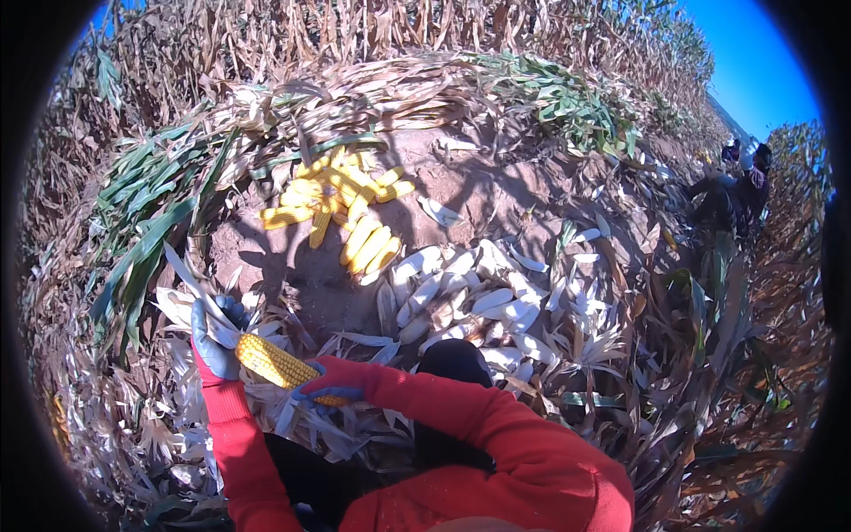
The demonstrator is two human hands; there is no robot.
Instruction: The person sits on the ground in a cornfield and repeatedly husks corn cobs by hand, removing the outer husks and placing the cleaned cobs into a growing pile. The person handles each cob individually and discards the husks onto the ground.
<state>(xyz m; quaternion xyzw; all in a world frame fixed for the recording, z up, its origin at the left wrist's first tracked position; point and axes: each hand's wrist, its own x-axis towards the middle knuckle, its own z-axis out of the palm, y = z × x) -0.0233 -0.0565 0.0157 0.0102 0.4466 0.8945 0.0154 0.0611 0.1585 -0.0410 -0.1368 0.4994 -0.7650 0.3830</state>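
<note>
A yellow ear of corn (pixel 274 360) lies slantwise between my two gloved hands, its kernels bare along most of its length. My left hand (pixel 216 339), in a blue-grey glove, is closed round the pale husk (pixel 184 274) at the ear's upper left end. Husk leaves stick out above that hand. Around the ear's lower right end, my right hand (pixel 330 387) is closed, with the red sleeve crossing in front of my body. Some of the right fingers are hidden under the sleeve and the ear.
Husked yellow ears (pixel 350 191) lie heaped on the soil ahead. Ears still in pale husks (pixel 492 301) are piled ahead of my knee (pixel 455 362). Loose husks surround my legs. Cut stalks (pixel 146 199) curve along the left and far side. Other people (pixel 740 191) sit at the far right.
</note>
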